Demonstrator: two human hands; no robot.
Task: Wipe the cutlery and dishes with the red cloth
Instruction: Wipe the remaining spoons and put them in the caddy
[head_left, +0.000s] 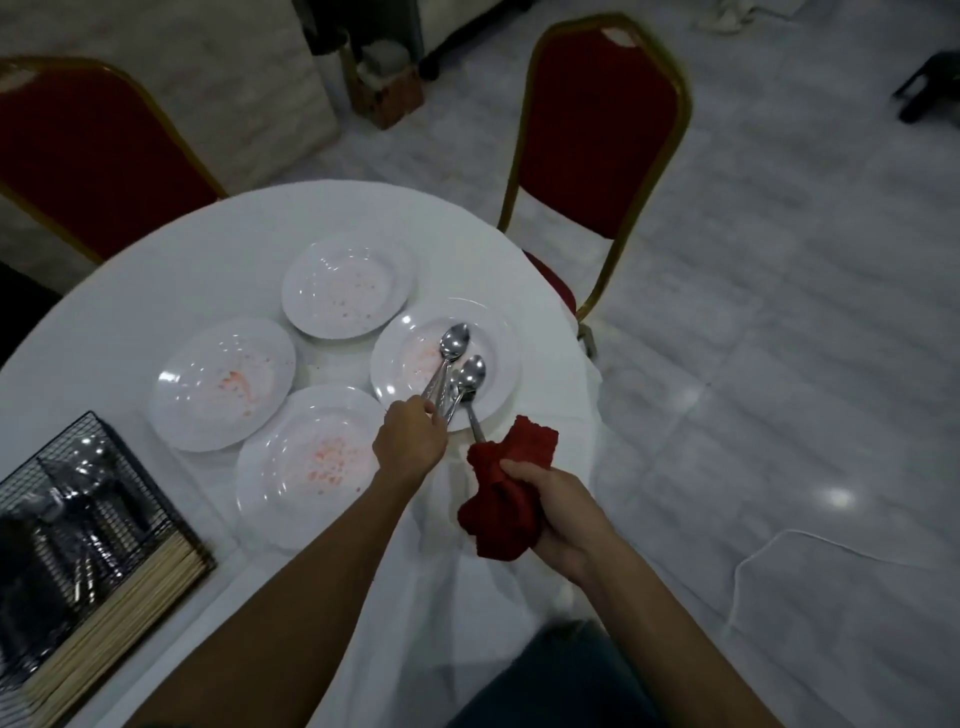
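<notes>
Several white plates smeared with reddish stains lie on the round white table (171, 270). Over the right-hand plate (493, 338) my left hand (410, 441) grips the handles of a bunch of spoons (453, 344), their bowls pointing away from me. My right hand (550, 509) holds the bunched red cloth (506, 499), and the handle of one more spoon (471, 375) runs into that cloth. The other stained plates sit at the back (345, 291), at the left (223, 384) and nearest to me (311, 462).
A black wire cutlery basket (78, 525) with metal cutlery and a bundle of chopsticks stands at the table's left front. Two red chairs with gold frames stand at the far left (88, 150) and the far right (597, 156). Marble floor lies to the right.
</notes>
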